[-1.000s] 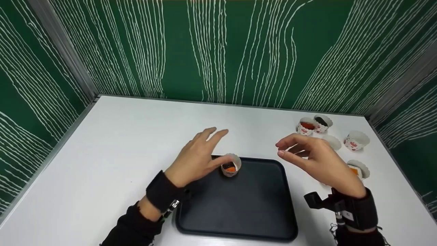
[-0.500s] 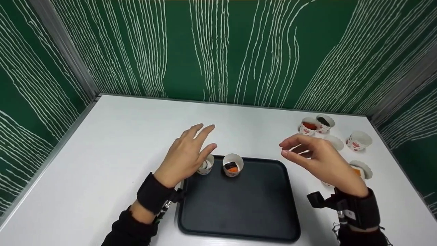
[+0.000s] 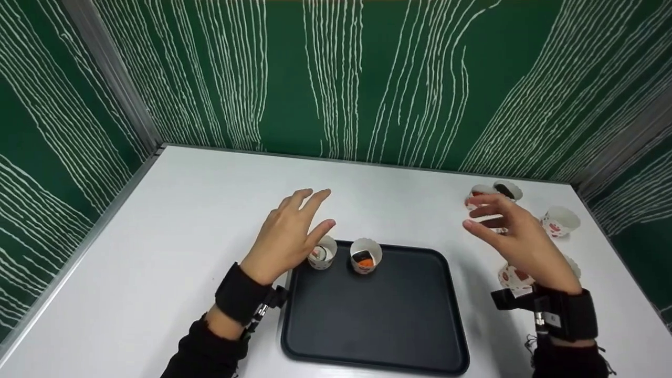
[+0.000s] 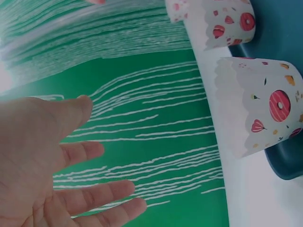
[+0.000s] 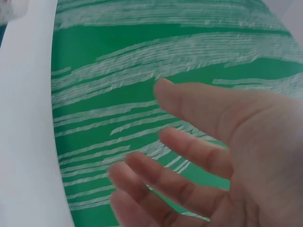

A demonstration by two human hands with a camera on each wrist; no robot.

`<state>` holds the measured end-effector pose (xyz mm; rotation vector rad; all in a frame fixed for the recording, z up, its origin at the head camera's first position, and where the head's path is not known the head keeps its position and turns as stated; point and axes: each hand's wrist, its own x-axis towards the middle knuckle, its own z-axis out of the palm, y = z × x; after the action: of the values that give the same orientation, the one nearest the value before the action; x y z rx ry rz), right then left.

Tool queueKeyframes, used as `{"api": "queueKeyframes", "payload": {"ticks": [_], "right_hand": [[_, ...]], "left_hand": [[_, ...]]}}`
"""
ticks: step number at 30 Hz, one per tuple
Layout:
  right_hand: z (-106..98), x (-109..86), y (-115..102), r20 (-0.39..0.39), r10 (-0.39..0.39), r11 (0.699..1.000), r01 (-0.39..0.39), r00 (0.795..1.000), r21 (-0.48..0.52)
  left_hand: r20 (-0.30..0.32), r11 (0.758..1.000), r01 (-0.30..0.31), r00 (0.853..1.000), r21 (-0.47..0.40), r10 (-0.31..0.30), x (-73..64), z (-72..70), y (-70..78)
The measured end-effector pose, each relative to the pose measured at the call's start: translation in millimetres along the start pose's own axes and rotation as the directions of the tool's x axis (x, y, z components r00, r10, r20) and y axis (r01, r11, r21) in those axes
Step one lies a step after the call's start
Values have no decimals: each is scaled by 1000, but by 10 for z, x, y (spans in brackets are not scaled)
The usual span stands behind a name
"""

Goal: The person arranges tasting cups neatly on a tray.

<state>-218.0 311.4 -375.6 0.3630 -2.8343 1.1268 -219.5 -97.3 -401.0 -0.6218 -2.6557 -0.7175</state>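
My left hand (image 3: 283, 236) is over the dark tray's (image 3: 375, 315) left back corner, fingers spread, holding nothing. By its thumb stands a paper cup (image 3: 330, 244) with a pale round piece inside. Beside it on the tray, a second paper cup (image 3: 367, 244) holds a black and orange piece. The left wrist view shows a cup (image 4: 265, 104) printed with doughnuts, apart from the bare left hand (image 4: 52, 165). My right hand (image 3: 520, 241) hovers right of the tray, near several more cups. Loosely bent fingers and nothing held show on the right hand (image 5: 203, 146) in its wrist view.
On the white table (image 3: 220, 199), a cup with dark contents (image 3: 508, 190), a cup with red contents (image 3: 475, 191) and a pale cup (image 3: 559, 221) stand back right. Another printed cup (image 3: 510, 276) sits under my right wrist. Green walls (image 3: 283, 73) with white lines enclose the table.
My left hand has drawn back left from over the tray, uncovering the cup with the pale round piece. My right hand has shifted right towards the other cups, its fingers wider apart.
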Motion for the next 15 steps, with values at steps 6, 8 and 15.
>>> {"api": "queueKeyframes", "payload": {"ticks": [6, 8, 15], "right_hand": [[-104, 137, 237, -3, 131, 990, -131, 991, -45], [-149, 227, 279, 10, 171, 983, -170, 985, -64], [-272, 528, 426, 95, 266, 959, -254, 959, -126]], "left_hand": [[-28, 1000, 4, 1000, 7, -4, -10, 8, -43], [-30, 1000, 6, 1000, 6, -5, -13, 4, -52], [-26, 1000, -9, 1000, -3, 9, -2, -6, -67]]}}
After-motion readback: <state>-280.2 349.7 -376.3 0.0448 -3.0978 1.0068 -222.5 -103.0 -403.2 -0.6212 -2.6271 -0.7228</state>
